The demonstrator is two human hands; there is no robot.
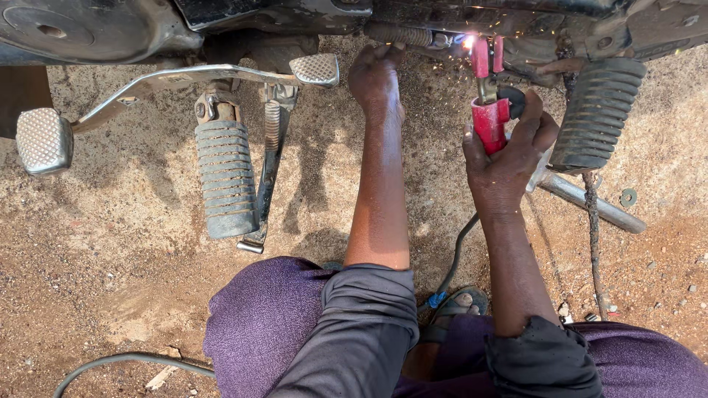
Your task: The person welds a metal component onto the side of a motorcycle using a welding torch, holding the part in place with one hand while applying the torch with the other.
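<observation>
My right hand [509, 158] grips a red welding electrode holder [489, 110], pointed up at the underside of a motorcycle [280, 15]. A bright arc with sparks [467, 41] glows at its tip, next to a coiled spring [398, 34]. My left hand [376, 77] reaches up and presses against the frame just left of the arc, fingers curled on the metal by the spring. Both forearms are bare, sleeves rolled above the elbows.
A ribbed rubber footrest [225, 180] and gear lever with two metal pads [44, 140] hang at left. Another ribbed footrest [597, 114] and a metal tube [590, 203] lie right. A black cable [125, 361] runs over sandy ground. My sandalled foot [457, 306] shows below.
</observation>
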